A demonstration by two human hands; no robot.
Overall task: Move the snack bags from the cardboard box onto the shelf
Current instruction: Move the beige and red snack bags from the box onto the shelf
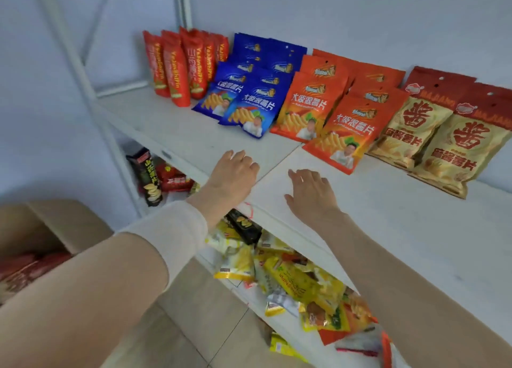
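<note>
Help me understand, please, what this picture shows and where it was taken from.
No machine here: a person wears a camera on the head, so this one picture looks forward and down at their own arms. The left hand and right hand are over the front of a white shelf, holding nothing. Farther back stand rows of red bags, blue bags, orange bags and yellow bags of snacks. The cardboard box, lower left, has red packs in it. Loose packets lie heaped on the lower shelf.
</note>
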